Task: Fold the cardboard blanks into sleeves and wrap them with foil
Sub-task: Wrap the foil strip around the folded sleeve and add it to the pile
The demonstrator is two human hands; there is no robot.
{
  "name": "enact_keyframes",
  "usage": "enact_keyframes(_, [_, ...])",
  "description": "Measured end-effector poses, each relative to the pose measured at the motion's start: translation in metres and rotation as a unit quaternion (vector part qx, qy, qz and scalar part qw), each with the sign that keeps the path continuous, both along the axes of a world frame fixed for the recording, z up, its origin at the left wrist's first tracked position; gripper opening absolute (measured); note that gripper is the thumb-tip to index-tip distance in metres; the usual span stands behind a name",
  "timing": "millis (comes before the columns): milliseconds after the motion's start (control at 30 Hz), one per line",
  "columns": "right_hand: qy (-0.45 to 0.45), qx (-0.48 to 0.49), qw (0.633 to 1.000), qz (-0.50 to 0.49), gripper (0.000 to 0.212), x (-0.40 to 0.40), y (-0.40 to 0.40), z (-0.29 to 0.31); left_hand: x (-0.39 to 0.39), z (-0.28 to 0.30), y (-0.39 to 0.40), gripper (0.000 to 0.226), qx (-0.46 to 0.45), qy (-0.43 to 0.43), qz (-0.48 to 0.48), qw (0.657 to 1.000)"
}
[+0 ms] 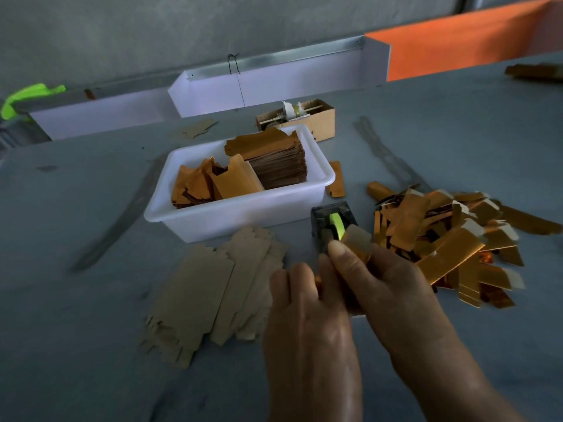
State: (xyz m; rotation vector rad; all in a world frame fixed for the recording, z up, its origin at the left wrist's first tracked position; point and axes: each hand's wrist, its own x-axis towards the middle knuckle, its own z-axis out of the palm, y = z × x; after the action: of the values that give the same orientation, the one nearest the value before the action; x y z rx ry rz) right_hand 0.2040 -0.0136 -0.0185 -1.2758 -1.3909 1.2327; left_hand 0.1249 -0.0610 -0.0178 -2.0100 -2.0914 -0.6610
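Hands: you're working with both, left hand and right hand, curling their fingers round one gold sleeve, its pale flap poking up above your fingertips.
Tape dispenser: one, sitting just beyond your fingers.
Flat blanks: a fanned pile lying left of your left hand, too overlapped to count.
White tub: one, beyond the blanks, holding two stacks.
Finished sleeves: one heap spreading right of your right hand, uncountable.

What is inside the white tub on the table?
The white tub holds a neat stack of gold blanks at its right end and loose gold pieces leaning at its left. The tub's floor and anything beneath those piles is covered.
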Motion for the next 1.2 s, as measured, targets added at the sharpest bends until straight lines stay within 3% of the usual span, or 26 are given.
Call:
enact_keyframes(100, [-0.048,0.024,0.999,-0.012,0.034,0.005,0.004,0.002,-0.008,0.000,0.000,0.051,-0.018,-0.083,-0.002,0.996])
enact_keyframes(167, [-0.043,0.026,0.999,-0.003,0.033,0.008,0.006,0.005,-0.012,0.002,0.000,0.033,-0.018,-0.230,0.018,0.973])
enact_keyframes(267, [-0.009,0.007,1.000,0.014,0.043,0.012,0.008,0.012,-0.026,0.005,0.003,0.008,-0.072,-0.502,0.022,0.862])
enact_keyframes(333, [0.006,-0.008,0.999,0.034,0.044,0.015,0.011,0.014,-0.035,0.010,0.004,0.008,-0.133,-0.582,0.010,0.802])
enact_keyframes(533, [-0.014,-0.001,0.997,0.073,0.052,0.020,0.010,0.015,-0.040,0.004,0.007,0.009,-0.144,-0.634,0.029,0.760])
enact_keyframes(633, [-0.169,0.135,0.976,-0.038,0.024,0.030,0.012,0.008,-0.038,0.000,0.009,0.021,-0.128,-0.662,0.069,0.735])
enact_keyframes(700, [-0.225,0.166,0.956,-0.087,0.010,0.040,0.017,0.007,-0.041,-0.003,0.009,0.028,-0.124,-0.676,0.083,0.722])
enact_keyframes(833, [-0.232,0.090,0.968,-0.017,0.015,0.045,0.019,0.000,-0.038,-0.008,0.011,0.035,-0.124,-0.709,0.092,0.688])
enact_keyframes(933, [-0.246,0.074,0.966,0.014,0.016,0.038,0.017,-0.004,-0.029,-0.010,0.012,0.025,-0.098,-0.728,0.097,0.671])
enact_keyframes(1200, [-0.206,0.021,0.978,0.003,0.020,0.024,0.019,-0.010,-0.006,-0.014,0.015,0.012,-0.085,-0.735,0.093,0.666])
